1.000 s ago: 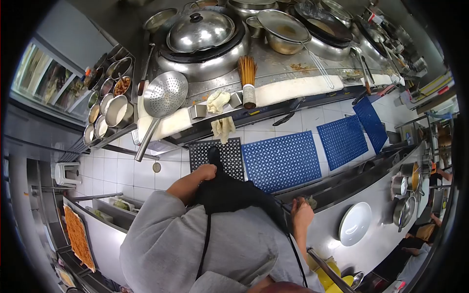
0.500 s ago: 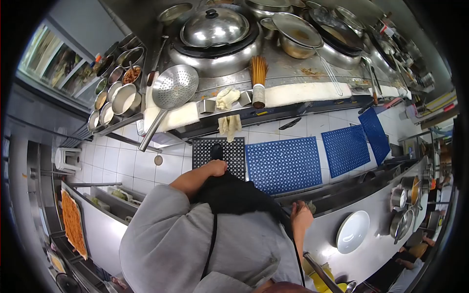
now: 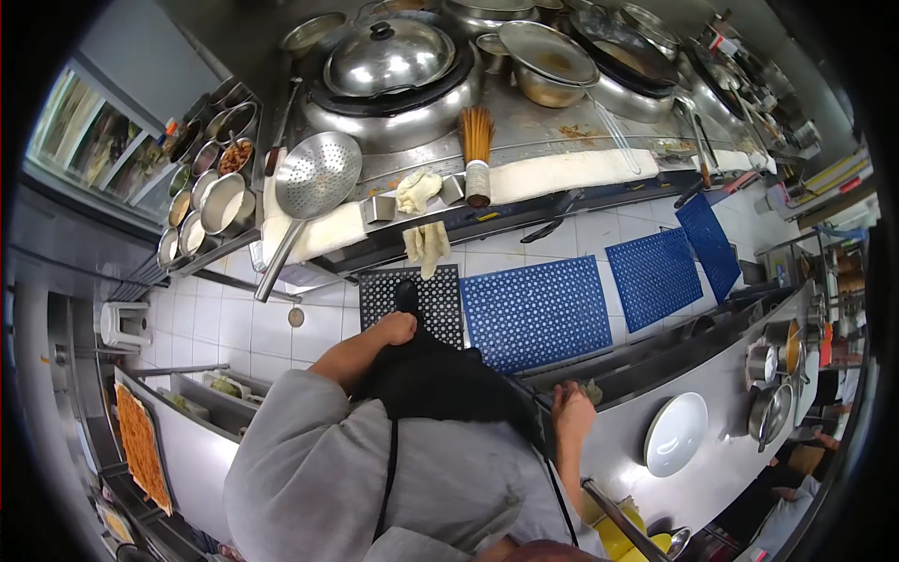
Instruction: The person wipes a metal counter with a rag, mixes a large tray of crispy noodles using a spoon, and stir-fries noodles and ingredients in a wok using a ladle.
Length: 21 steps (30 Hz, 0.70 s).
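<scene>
My left hand [image 3: 400,327] is closed in a fist over the dark apron [image 3: 421,384], above the black perforated mat [image 3: 438,302]; nothing shows in it. At the inner edge of the steel counter [image 3: 609,450], my right hand [image 3: 572,409] has its fingers curled together. Beside its fingertips is a small grey-green thing [image 3: 592,391], too unclear to name, and what the fingers hold is hidden. A large white plate [image 3: 676,435] lies on that counter, to the right of my right hand.
Across the stove front stand a lidded wok [image 3: 389,58], a perforated ladle [image 3: 318,175], a bamboo brush [image 3: 477,155] and towels [image 3: 562,175]. Seasoning pots [image 3: 225,204] line the left. Blue mats [image 3: 538,314] cover floor tiles. A co-worker's sleeve [image 3: 787,515] shows at lower right.
The view shifts left and then back right, so the stove and counters move in the frame. Both my hands stay in nearly the same places, with the fingers still curled.
</scene>
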Each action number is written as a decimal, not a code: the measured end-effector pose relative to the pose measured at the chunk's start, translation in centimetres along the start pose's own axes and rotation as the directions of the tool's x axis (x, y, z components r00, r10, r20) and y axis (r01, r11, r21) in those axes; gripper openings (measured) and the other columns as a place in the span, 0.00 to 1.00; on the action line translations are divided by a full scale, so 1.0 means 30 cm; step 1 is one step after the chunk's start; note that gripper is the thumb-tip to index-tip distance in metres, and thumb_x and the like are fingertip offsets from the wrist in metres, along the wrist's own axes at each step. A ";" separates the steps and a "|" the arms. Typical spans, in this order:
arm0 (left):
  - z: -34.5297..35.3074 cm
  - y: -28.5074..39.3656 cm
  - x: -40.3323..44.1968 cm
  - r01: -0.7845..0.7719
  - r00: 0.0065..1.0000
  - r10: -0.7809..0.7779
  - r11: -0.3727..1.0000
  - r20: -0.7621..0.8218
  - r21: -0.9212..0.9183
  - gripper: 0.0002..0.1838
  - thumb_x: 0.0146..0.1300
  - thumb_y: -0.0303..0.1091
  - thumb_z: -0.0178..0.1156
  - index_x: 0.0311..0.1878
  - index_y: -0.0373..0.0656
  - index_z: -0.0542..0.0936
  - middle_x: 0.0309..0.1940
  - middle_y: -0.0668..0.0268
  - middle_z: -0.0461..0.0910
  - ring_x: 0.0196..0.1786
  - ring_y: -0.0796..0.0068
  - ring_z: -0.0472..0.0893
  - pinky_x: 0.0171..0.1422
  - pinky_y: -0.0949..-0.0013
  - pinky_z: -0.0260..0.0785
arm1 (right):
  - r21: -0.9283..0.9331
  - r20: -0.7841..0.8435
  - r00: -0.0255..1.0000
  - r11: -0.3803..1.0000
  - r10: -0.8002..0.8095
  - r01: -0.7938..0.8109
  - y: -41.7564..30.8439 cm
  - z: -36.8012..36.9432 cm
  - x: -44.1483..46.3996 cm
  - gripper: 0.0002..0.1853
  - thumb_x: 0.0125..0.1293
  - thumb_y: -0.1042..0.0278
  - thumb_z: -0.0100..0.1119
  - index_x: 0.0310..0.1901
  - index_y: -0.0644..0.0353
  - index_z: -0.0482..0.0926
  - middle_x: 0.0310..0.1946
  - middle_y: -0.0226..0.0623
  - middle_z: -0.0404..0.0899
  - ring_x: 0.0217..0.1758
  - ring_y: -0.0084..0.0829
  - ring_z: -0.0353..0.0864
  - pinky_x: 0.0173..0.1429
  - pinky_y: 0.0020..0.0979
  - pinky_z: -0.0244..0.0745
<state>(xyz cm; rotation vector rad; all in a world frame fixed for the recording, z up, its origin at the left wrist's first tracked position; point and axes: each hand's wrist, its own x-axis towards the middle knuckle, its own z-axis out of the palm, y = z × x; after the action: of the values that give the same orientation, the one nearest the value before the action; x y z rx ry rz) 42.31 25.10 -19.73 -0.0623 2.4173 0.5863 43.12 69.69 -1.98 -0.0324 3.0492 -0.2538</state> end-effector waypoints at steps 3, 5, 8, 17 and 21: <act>-0.021 0.013 -0.010 -0.026 0.999 0.025 1.000 -0.021 -0.008 0.13 0.52 0.33 0.62 0.42 0.47 0.85 0.41 0.56 0.86 0.48 0.53 0.84 0.54 0.54 0.76 | -0.022 0.019 1.000 1.000 0.016 -0.016 -0.010 -0.014 0.002 0.11 0.65 0.56 0.61 0.37 0.55 0.79 0.32 0.44 0.84 0.33 0.48 0.85 0.36 0.47 0.79; -0.020 0.012 -0.004 -0.043 0.999 0.043 0.999 -0.022 0.003 0.14 0.51 0.34 0.63 0.42 0.47 0.85 0.42 0.57 0.86 0.48 0.53 0.84 0.55 0.54 0.76 | -0.018 0.019 0.999 1.000 0.026 -0.025 -0.012 -0.019 0.000 0.11 0.66 0.56 0.60 0.36 0.55 0.78 0.31 0.44 0.83 0.32 0.48 0.85 0.36 0.47 0.79; -0.010 -0.005 0.015 -0.065 0.997 0.066 0.998 -0.028 0.015 0.15 0.50 0.35 0.64 0.43 0.47 0.85 0.42 0.57 0.86 0.48 0.54 0.84 0.54 0.55 0.76 | 0.007 0.005 1.000 1.000 0.011 -0.011 -0.005 -0.009 -0.003 0.12 0.66 0.55 0.59 0.35 0.56 0.78 0.31 0.44 0.83 0.32 0.48 0.85 0.35 0.47 0.79; -0.098 0.097 0.006 0.008 0.997 -0.010 1.000 -0.071 -0.023 0.16 0.52 0.31 0.60 0.45 0.46 0.84 0.43 0.56 0.86 0.51 0.53 0.84 0.57 0.55 0.76 | 0.081 -0.049 0.999 0.997 0.020 -0.016 -0.009 -0.015 -0.002 0.12 0.66 0.58 0.60 0.32 0.57 0.78 0.28 0.44 0.82 0.31 0.47 0.84 0.36 0.47 0.79; -0.149 0.173 0.026 -0.080 0.991 0.077 0.996 -0.106 -0.027 0.15 0.53 0.31 0.59 0.46 0.45 0.84 0.43 0.55 0.86 0.50 0.54 0.84 0.57 0.55 0.76 | 0.077 -0.016 0.998 0.995 0.059 -0.058 -0.012 -0.018 0.007 0.12 0.66 0.57 0.60 0.33 0.58 0.78 0.28 0.45 0.82 0.31 0.48 0.84 0.36 0.47 0.78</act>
<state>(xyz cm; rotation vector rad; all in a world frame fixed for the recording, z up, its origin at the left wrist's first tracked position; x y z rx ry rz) 38.14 27.94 -15.04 -0.0110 2.5217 0.6716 42.87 69.42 -1.39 0.0641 3.0500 -0.3678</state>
